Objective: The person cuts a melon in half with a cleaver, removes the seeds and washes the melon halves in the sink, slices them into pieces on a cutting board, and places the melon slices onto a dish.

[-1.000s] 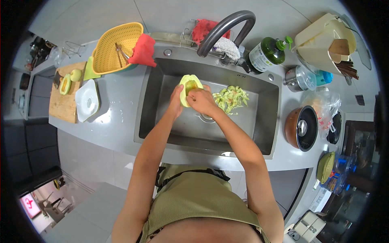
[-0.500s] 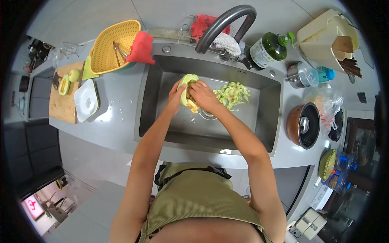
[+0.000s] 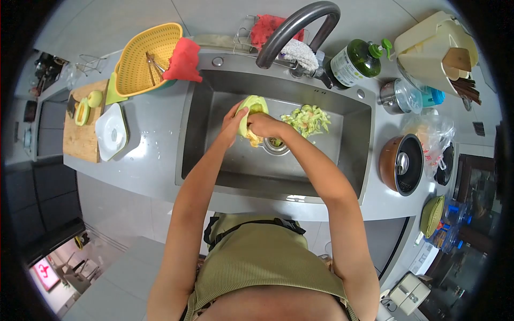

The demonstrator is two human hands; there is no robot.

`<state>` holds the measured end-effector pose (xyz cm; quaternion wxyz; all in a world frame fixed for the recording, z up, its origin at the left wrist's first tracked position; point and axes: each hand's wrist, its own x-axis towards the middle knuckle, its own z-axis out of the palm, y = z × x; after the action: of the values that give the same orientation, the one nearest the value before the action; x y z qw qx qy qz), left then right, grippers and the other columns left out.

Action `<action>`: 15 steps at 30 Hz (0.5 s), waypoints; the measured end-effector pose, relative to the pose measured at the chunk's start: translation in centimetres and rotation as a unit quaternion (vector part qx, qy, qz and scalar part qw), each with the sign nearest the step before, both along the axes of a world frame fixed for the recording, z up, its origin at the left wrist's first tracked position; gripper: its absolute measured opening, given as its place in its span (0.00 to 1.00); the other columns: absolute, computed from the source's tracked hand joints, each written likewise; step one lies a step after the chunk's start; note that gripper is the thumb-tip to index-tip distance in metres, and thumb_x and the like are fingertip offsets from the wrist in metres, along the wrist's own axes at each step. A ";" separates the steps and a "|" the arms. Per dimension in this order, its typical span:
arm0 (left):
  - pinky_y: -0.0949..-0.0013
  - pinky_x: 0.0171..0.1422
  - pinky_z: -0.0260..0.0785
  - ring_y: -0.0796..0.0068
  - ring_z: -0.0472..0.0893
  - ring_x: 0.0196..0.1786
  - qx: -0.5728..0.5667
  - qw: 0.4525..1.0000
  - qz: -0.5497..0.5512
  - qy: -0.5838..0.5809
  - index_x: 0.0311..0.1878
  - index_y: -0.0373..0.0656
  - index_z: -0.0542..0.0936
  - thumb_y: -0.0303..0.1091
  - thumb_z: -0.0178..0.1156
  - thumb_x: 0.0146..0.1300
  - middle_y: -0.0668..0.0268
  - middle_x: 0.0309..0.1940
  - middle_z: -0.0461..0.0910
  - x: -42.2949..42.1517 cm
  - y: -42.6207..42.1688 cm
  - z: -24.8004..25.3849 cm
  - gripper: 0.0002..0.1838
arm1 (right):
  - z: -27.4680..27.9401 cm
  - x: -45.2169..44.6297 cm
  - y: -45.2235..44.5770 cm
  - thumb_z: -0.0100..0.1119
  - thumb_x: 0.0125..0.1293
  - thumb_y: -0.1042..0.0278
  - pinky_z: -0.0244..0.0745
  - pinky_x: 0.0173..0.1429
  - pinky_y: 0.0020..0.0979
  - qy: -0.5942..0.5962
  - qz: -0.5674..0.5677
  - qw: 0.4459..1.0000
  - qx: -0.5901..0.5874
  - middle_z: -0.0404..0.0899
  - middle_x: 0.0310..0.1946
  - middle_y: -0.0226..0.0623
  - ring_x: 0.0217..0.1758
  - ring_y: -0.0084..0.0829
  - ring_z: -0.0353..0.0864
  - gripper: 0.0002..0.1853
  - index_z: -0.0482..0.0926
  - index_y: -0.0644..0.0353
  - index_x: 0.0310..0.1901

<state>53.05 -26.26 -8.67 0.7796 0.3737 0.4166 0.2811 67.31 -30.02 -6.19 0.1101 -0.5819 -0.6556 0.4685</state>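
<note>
Over the sink [image 3: 241, 174], my left hand [image 3: 231, 124] is wrapped around a hollowed piece of pale green melon [image 3: 257, 102], its open side turned right. My right hand [image 3: 265, 127] has its curled fingers at the melon's hollow, and the fingertips are hidden, so what they hold is unclear. Orange-yellow pulp [image 3: 254, 140] hangs below the melon between both hands. To the right, a heap of green peelings [image 3: 307, 121] lies on the sink floor. Bits of green sit in the drain [image 3: 276, 148] beneath my right hand.
Above the sink arches a dark faucet [image 3: 278, 40], beside a green soap bottle [image 3: 353, 63]. Left are a yellow basket [image 3: 136, 61] with a red cloth [image 3: 183, 60], a white dish [image 3: 111, 132] and a cutting board [image 3: 82, 142] with melon pieces. A brown pot [image 3: 389, 166] stands right.
My right hand has curled further into the melon's hollow. The melon has tilted, showing more of its inside, and the drain is less covered. The peelings lie as before.
</note>
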 end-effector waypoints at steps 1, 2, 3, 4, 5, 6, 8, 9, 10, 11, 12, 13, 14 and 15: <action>0.70 0.61 0.66 0.73 0.74 0.58 -0.005 1.000 -0.001 -0.004 0.64 0.43 0.70 0.42 0.60 0.63 0.63 0.57 0.74 0.0 0.0 0.2 0.28 | 0.5 0.0 0.1 0.51 0.59 0.65 0.71 0.48 0.39 0.006 0.006 1.000 -0.026 0.81 0.38 0.50 0.44 0.44 0.80 0.15 0.79 0.67 0.40; 0.69 0.61 0.66 0.73 0.74 0.58 -0.010 1.000 -0.010 0.002 0.64 0.43 0.69 0.42 0.60 0.63 0.63 0.57 0.74 0.0 0.1 0.4 0.28 | 1.0 0.2 0.1 0.53 0.59 0.63 0.71 0.47 0.39 0.011 0.012 0.998 -0.053 0.81 0.37 0.49 0.43 0.43 0.80 0.15 0.79 0.66 0.40; 0.69 0.62 0.66 0.73 0.74 0.58 -0.015 1.000 -0.019 0.007 0.64 0.43 0.69 0.42 0.60 0.63 0.63 0.57 0.74 -0.1 0.1 0.7 0.28 | 1.9 0.2 0.1 0.55 0.58 0.61 0.71 0.47 0.39 0.017 0.018 0.997 -0.079 0.81 0.36 0.48 0.42 0.42 0.80 0.15 0.79 0.66 0.39; 0.69 0.62 0.66 0.73 0.73 0.59 -0.020 0.999 -0.028 0.013 0.64 0.43 0.69 0.43 0.59 0.64 0.63 0.57 0.74 -0.1 0.1 1.0 0.28 | 2.4 0.1 -0.2 0.58 0.57 0.60 0.71 0.46 0.39 0.000 0.029 0.998 -0.049 0.81 0.36 0.48 0.42 0.42 0.80 0.16 0.78 0.65 0.39; 0.68 0.62 0.66 0.72 0.73 0.59 -0.028 0.999 -0.026 0.004 0.65 0.44 0.69 0.43 0.59 0.64 0.63 0.57 0.73 -0.1 0.2 0.9 0.28 | 2.8 0.0 -0.7 0.61 0.55 0.59 0.71 0.46 0.39 -0.017 0.039 0.999 -0.019 0.80 0.35 0.47 0.41 0.41 0.80 0.16 0.78 0.65 0.38; 0.68 0.62 0.66 0.72 0.73 0.59 -0.037 0.999 -0.024 -0.005 0.65 0.44 0.69 0.43 0.59 0.64 0.63 0.58 0.73 -0.1 0.3 0.9 0.28 | 3.0 -0.1 -1.1 0.63 0.54 0.58 0.71 0.45 0.40 -0.035 0.050 0.998 0.011 0.80 0.35 0.46 0.41 0.41 0.80 0.17 0.78 0.64 0.38; 0.67 0.63 0.65 0.72 0.73 0.60 -0.045 0.998 -0.029 -0.017 0.65 0.44 0.68 0.44 0.58 0.64 0.63 0.58 0.73 0.0 0.6 0.6 0.28 | 2.7 -0.1 -1.4 0.67 0.52 0.58 0.71 0.45 0.40 -0.053 0.036 0.997 0.043 0.80 0.34 0.46 0.41 0.42 0.80 0.18 0.78 0.64 0.38; 0.67 0.63 0.65 0.72 0.72 0.60 -0.044 0.998 -0.036 -0.020 0.65 0.44 0.68 0.44 0.58 0.64 0.63 0.58 0.73 0.0 0.7 0.6 0.28 | 2.6 -0.2 -1.5 0.68 0.50 0.58 0.71 0.45 0.40 -0.062 0.029 0.996 0.059 0.80 0.33 0.46 0.41 0.42 0.80 0.19 0.77 0.63 0.37; 0.67 0.63 0.65 0.71 0.72 0.60 -0.044 0.998 -0.042 -0.023 0.65 0.44 0.68 0.44 0.58 0.64 0.64 0.58 0.73 -0.1 0.8 0.5 0.28 | 2.6 -0.2 -1.6 0.69 0.50 0.59 0.71 0.45 0.40 -0.050 0.027 0.997 0.059 0.80 0.33 0.46 0.41 0.43 0.80 0.18 0.77 0.64 0.37; 0.67 0.63 0.65 0.71 0.72 0.60 -0.047 0.998 -0.047 -0.022 0.65 0.44 0.68 0.44 0.58 0.64 0.64 0.58 0.72 -0.3 0.8 0.4 0.28 | 2.5 -0.1 -1.7 0.69 0.50 0.60 0.71 0.45 0.40 -0.037 0.025 0.997 0.059 0.80 0.32 0.46 0.41 0.43 0.80 0.18 0.77 0.64 0.37; 0.67 0.63 0.65 0.71 0.72 0.60 -0.049 0.997 -0.052 -0.022 0.65 0.44 0.68 0.44 0.58 0.64 0.64 0.58 0.72 -0.3 0.8 0.4 0.28 | 2.5 0.0 -1.8 0.69 0.50 0.61 0.71 0.45 0.41 -0.026 0.022 0.998 0.059 0.80 0.32 0.46 0.40 0.44 0.80 0.17 0.77 0.64 0.37; 0.67 0.64 0.64 0.71 0.72 0.60 -0.052 0.997 -0.057 -0.023 0.65 0.44 0.68 0.44 0.58 0.64 0.64 0.58 0.72 -0.3 0.8 0.3 0.28 | 2.5 0.0 -1.8 0.69 0.50 0.62 0.71 0.45 0.40 -0.019 0.022 0.998 0.060 0.80 0.32 0.46 0.40 0.44 0.80 0.17 0.77 0.64 0.37; 0.67 0.64 0.64 0.71 0.72 0.60 -0.050 0.997 -0.057 -0.024 0.65 0.44 0.68 0.45 0.58 0.64 0.64 0.58 0.72 -0.3 0.8 0.3 0.28 | 2.4 0.1 -1.9 0.69 0.51 0.63 0.71 0.45 0.40 -0.012 0.021 0.998 0.061 0.80 0.31 0.46 0.40 0.44 0.80 0.16 0.77 0.64 0.37; 0.67 0.64 0.64 0.71 0.72 0.60 -0.048 0.997 -0.056 -0.026 0.65 0.43 0.68 0.45 0.58 0.64 0.64 0.58 0.72 -0.3 0.8 0.1 0.29 | 2.4 0.1 -1.9 0.69 0.51 0.64 0.71 0.45 0.40 -0.006 0.022 0.998 0.062 0.80 0.31 0.46 0.40 0.44 0.80 0.15 0.77 0.63 0.36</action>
<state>52.71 -25.46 -8.59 0.8218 0.3513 0.3876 0.2259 67.36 -31.94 -3.78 0.1325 -0.5623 -0.6966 0.4256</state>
